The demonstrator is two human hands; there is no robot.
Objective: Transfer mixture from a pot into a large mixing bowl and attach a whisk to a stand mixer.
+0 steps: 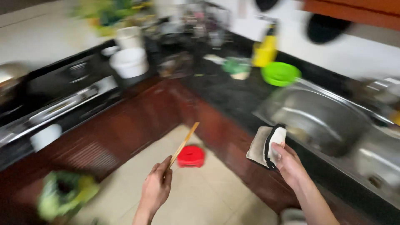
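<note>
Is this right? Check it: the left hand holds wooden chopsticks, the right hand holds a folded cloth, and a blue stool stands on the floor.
One thing is wrong: the stool is red, not blue, as the head view shows. The left hand does hold wooden chopsticks, and the right hand a folded cloth.

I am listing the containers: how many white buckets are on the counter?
2: one white bucket beside the stove, another just behind it. The picture is blurred, so more may be hidden.

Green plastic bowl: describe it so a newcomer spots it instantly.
Start at the steel sink on the right of the dark corner counter. Just behind its far left rim sits the round bright green plastic bowl. The yellow container beside it is taller; nothing else nearby is as vivid green.
</note>
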